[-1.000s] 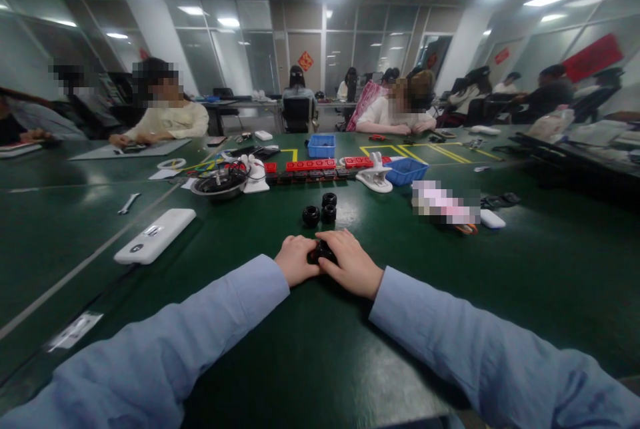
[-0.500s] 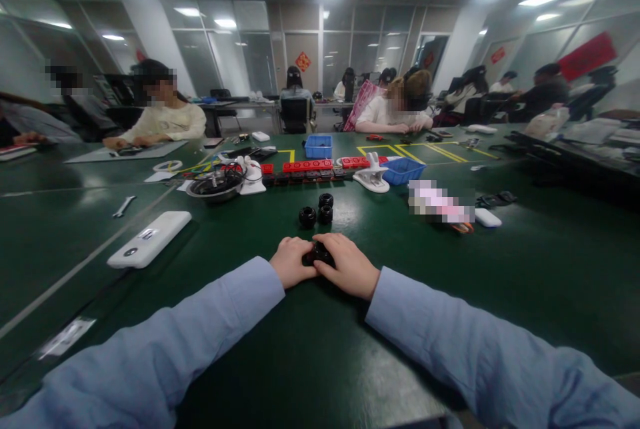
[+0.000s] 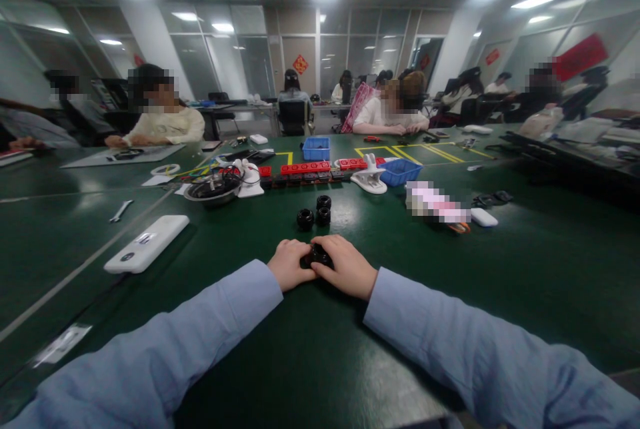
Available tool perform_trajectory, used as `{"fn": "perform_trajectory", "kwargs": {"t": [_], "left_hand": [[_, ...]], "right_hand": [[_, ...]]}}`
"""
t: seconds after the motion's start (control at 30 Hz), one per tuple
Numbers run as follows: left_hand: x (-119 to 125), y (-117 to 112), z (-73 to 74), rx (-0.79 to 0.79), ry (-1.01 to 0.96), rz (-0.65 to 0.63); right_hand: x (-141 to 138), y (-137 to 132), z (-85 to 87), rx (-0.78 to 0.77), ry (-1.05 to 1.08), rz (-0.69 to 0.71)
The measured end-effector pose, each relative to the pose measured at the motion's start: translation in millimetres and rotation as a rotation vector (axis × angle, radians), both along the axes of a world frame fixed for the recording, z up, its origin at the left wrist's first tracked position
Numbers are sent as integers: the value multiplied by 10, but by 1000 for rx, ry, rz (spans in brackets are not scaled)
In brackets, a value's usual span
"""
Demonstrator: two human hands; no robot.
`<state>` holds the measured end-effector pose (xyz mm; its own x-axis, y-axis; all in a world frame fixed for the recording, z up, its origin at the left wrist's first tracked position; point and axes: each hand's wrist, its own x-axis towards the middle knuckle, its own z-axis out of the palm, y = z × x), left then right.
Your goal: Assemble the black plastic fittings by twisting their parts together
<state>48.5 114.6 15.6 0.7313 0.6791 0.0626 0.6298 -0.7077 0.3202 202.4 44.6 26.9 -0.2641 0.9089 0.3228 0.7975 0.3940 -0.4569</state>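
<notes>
My left hand (image 3: 290,265) and my right hand (image 3: 345,266) meet over the green table, fingers curled round a small black wheel (image 3: 319,256). Both hands are closed on it, and they hide much of its sides. It looks like a toy wheel with a thick tyre; whether a second one sits under my fingers I cannot tell. Just beyond my fingertips stand three similar black wheels: a left one (image 3: 305,218), a near right one (image 3: 323,216) and a far right one (image 3: 324,202).
Farther off lie a metal bowl (image 3: 213,197) of cables, red blocks (image 3: 305,168), a white stand (image 3: 370,177) and blue bins (image 3: 400,172). A white power bank (image 3: 147,242) and a wrench (image 3: 121,210) are at left, a white case (image 3: 484,217) at right. Several people sit beyond.
The view has shifted slightly, so the whole scene sits a little lower and more to the left. Both hands stay on the wheel, almost unmoved.
</notes>
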Motion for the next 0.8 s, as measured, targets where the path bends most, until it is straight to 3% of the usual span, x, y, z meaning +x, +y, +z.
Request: {"fn": "perform_trajectory", "kwargs": {"t": [0.8], "left_hand": [[-26, 20, -29, 62, -57, -25]], "right_hand": [[13, -6, -27, 56, 61, 51]]}}
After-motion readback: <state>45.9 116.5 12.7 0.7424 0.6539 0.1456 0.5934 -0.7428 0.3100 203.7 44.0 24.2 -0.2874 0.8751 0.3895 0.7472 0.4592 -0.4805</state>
